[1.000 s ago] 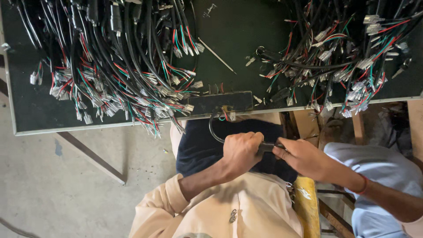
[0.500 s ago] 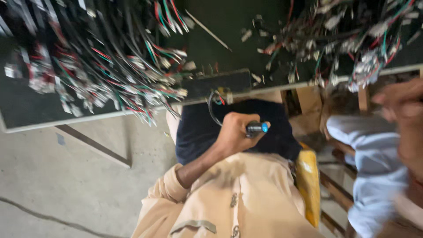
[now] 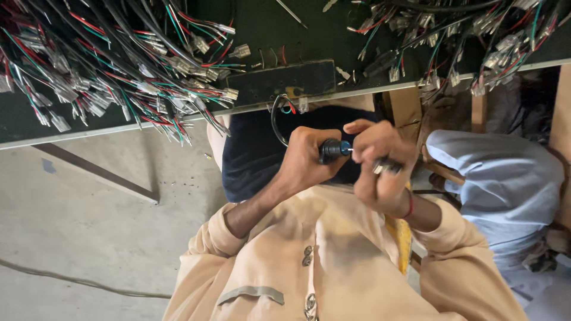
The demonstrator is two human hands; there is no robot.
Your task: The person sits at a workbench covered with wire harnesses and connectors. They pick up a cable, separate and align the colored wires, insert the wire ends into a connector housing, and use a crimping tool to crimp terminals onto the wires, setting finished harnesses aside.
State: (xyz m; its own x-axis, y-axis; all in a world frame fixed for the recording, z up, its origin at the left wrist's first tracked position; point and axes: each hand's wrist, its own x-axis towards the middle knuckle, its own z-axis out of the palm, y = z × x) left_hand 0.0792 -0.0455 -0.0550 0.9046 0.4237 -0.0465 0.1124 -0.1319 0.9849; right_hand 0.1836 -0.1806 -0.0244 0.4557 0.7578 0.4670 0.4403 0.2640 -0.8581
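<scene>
Person's own body only: cream-beige long-sleeved shirt point(image 3: 333, 267), soft wrinkled cloth, fills the lower middle of the view. Both sleeves pushed up toward the elbows, forearms bare. Small round metal buttons point(image 3: 307, 255) run down the front placket, more of them lower down. Flapped chest pocket point(image 3: 250, 295) with a greyish edge at the lower left. Thin red thread band point(image 3: 410, 205) round the right wrist. Left hand point(image 3: 309, 160) and right hand point(image 3: 380, 163) bare, no gloves, no rings visible. Dark navy cloth point(image 3: 250, 154) over the lap beyond the hands.
</scene>
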